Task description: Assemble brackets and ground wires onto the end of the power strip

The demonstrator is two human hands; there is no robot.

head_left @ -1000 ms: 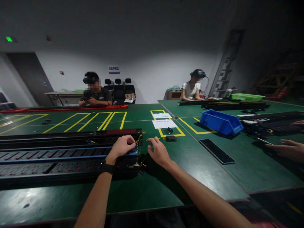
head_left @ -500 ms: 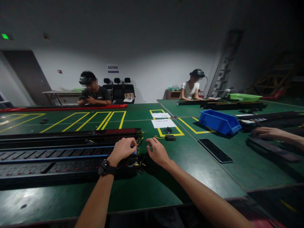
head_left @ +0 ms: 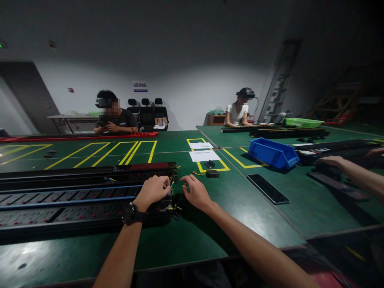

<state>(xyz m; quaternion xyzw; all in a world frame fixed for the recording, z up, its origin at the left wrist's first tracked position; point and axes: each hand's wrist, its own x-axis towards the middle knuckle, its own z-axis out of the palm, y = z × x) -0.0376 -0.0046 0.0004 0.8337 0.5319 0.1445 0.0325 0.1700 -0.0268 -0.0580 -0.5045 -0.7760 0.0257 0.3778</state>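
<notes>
Wires (head_left: 172, 186) at the end of the blue-edged strip (head_left: 60, 196) appear to be what is being worked on, and the step in hand is judged to be their handling or arranging. The strip is laid roughly parallel to the near edge of the surface (head_left: 192, 240), between a darker strip (head_left: 90, 216) nearer that edge and a black rail (head_left: 75, 170) farther from it. Its wired end is turned away from the surface's left side.

The left hand (head_left: 152, 192) is rested over that end, with thumb and forefinger brought close together beside the wires; whether a wire is pinched in this grip cannot be told. The right hand (head_left: 196, 192) is held just beyond the strip's end, its fingers curled and apart, with nothing seen in its grip.

Beyond the right hand, toward the far edge, a small black block (head_left: 213, 174) is placed. For the next move, a fine fingertip grip seems to be called for, with the strip's end kept steady and the loose wires (head_left: 177, 207) of the darker strip left unsnagged.
</notes>
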